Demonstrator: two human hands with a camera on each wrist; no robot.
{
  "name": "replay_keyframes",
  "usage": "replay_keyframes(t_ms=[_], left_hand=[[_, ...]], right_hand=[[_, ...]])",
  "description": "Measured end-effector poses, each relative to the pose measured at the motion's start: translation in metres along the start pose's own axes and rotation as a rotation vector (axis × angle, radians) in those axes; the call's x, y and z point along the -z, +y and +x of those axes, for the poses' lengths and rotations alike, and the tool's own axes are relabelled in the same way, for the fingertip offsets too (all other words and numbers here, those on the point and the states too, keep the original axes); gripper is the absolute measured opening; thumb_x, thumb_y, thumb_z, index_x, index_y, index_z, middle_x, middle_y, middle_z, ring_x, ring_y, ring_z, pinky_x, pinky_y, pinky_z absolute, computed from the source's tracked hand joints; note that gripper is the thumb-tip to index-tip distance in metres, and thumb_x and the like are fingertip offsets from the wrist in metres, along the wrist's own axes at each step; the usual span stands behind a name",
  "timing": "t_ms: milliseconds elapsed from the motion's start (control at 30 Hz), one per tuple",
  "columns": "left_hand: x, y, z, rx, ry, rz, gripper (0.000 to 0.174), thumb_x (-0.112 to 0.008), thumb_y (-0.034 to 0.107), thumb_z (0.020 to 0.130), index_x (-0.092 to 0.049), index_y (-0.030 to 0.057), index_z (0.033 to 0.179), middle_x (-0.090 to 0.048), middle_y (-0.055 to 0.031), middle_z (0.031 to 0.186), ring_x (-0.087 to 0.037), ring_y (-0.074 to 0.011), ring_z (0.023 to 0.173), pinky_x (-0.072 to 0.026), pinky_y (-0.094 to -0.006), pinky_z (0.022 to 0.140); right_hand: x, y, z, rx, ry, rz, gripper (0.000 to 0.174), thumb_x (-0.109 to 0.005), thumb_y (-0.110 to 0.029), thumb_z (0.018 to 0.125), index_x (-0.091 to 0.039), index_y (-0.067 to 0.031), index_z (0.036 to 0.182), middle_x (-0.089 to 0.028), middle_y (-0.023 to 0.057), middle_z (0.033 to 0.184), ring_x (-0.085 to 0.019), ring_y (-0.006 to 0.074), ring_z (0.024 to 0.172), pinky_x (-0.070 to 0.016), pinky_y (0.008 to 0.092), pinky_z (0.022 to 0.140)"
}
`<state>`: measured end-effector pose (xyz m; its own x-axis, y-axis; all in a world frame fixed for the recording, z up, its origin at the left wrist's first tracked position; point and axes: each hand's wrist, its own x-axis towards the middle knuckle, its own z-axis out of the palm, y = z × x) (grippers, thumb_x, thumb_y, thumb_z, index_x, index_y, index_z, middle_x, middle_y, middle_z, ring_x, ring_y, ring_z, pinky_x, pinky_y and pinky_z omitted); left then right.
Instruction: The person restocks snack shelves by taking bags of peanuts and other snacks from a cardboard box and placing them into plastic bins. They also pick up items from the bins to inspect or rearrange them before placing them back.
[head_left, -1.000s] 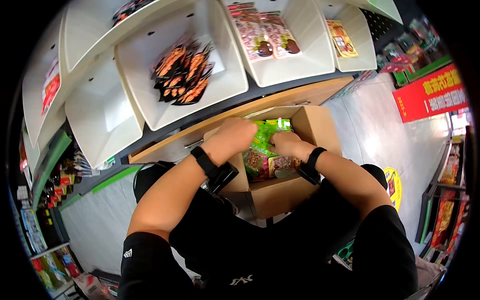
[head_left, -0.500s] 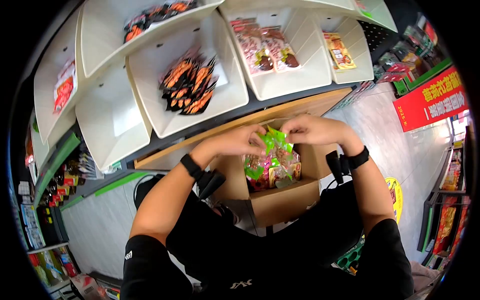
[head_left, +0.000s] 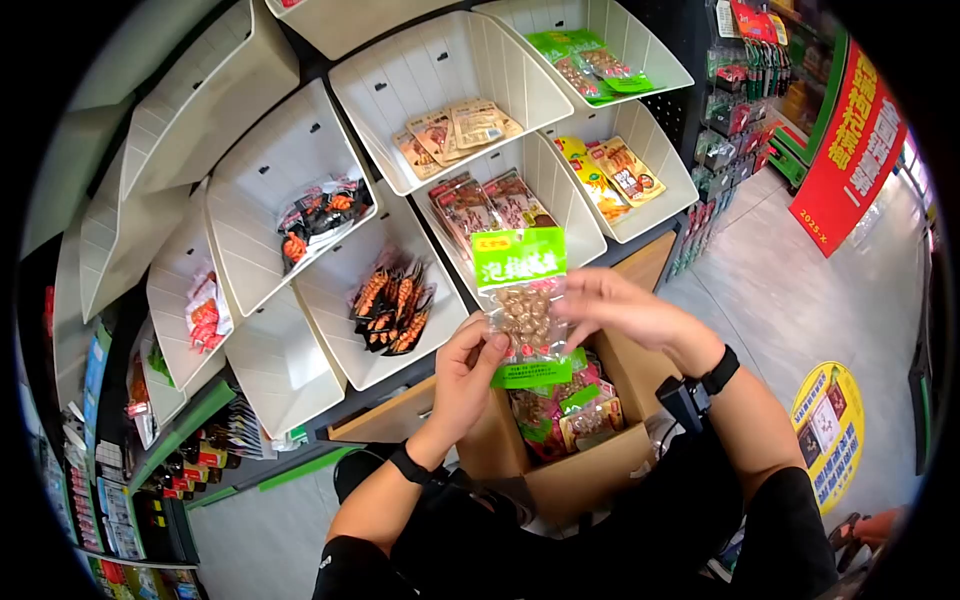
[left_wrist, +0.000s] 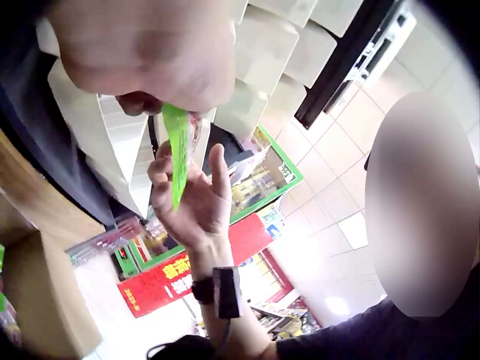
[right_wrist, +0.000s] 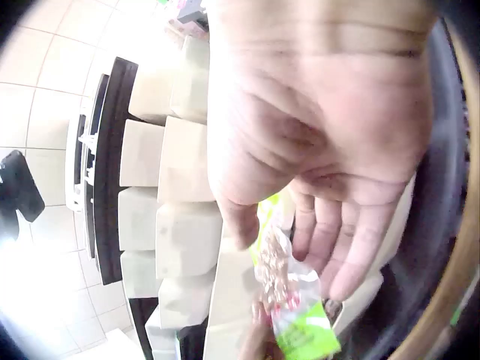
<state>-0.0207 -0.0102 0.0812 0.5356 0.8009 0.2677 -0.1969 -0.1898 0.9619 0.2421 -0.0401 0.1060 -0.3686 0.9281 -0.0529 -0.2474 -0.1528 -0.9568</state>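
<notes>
A clear bag of round brown nuts (head_left: 525, 310) with green ends is held up above the cardboard box (head_left: 590, 480) in the head view. My left hand (head_left: 465, 370) pinches its lower left edge between thumb and fingers. Beside the bag's right edge is my right hand (head_left: 635, 315), its thumb and fingers apart and relaxed. In the left wrist view the bag (left_wrist: 178, 154) appears nearly edge-on, and the right hand (left_wrist: 195, 202) shows its palm behind it. More snack bags (head_left: 545, 415) lie inside the box.
White tilted bins (head_left: 275, 370) rise in rows ahead. One upper right bin holds similar green bags (head_left: 590, 65); others hold black-and-orange packets (head_left: 390, 310) and pink-and-brown packets (head_left: 490, 205). A wooden drawer front (head_left: 385, 412) borders the box. A yellow floor sticker (head_left: 828, 435) is at right.
Both hands have come up out of the box with the nut bag, now upright in the left hand. The right hand has let go. The head view has shifted to show more upper bins.
</notes>
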Motion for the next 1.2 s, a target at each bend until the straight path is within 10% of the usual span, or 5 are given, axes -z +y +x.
replay_keyframes(t_ms=[200, 600, 1000, 1200], left_hand=[[0.003, 0.003, 0.003, 0.056, -0.016, -0.091, 0.019, -0.06, 0.008, 0.104, -0.061, 0.0002, 0.122, -0.066, -0.0029, 0.116, -0.061, -0.007, 0.098, -0.0491, -0.0234, 0.087], [0.009, 0.0, 0.015, 0.066, -0.012, -0.224, 0.032, -0.06, 0.004, 0.101, -0.058, 0.0001, 0.132, -0.068, -0.0048, 0.122, -0.063, -0.0102, 0.11, -0.0491, -0.0273, 0.097], [0.012, 0.001, 0.01, 0.101, 0.034, -0.336, 0.034, -0.059, 0.002, 0.099, -0.058, -0.0001, 0.133, -0.069, -0.0061, 0.122, -0.063, -0.0118, 0.112, -0.0478, -0.0283, 0.099], [0.009, 0.005, 0.005, -0.009, 0.086, -0.133, 0.029, -0.06, 0.001, 0.101, -0.057, -0.0011, 0.13, -0.068, -0.007, 0.121, -0.064, -0.0119, 0.107, -0.0511, -0.0275, 0.094]], right_hand=[[-0.028, 0.004, 0.003, 0.169, 0.087, -0.172, 0.013, -0.064, -0.012, 0.101, -0.067, -0.0001, 0.106, -0.071, -0.0021, 0.092, -0.062, 0.0042, 0.08, -0.0501, 0.0215, 0.071], [-0.041, 0.015, 0.012, 0.285, 0.183, -0.567, 0.019, -0.065, -0.017, 0.096, -0.064, 0.0016, 0.09, -0.052, 0.0062, 0.061, -0.044, 0.0095, 0.055, -0.0356, 0.0319, 0.051], [-0.047, 0.025, 0.025, 0.278, 0.156, -0.315, 0.018, -0.064, -0.015, 0.098, -0.063, -0.0004, 0.088, -0.048, -0.0007, 0.065, -0.042, 0.0029, 0.059, -0.033, 0.0252, 0.052], [-0.053, 0.006, 0.024, 0.395, 0.111, -0.458, 0.023, -0.066, -0.02, 0.1, -0.064, 0.0029, 0.103, -0.064, 0.0095, 0.079, -0.055, 0.013, 0.069, -0.0459, 0.0325, 0.063]])
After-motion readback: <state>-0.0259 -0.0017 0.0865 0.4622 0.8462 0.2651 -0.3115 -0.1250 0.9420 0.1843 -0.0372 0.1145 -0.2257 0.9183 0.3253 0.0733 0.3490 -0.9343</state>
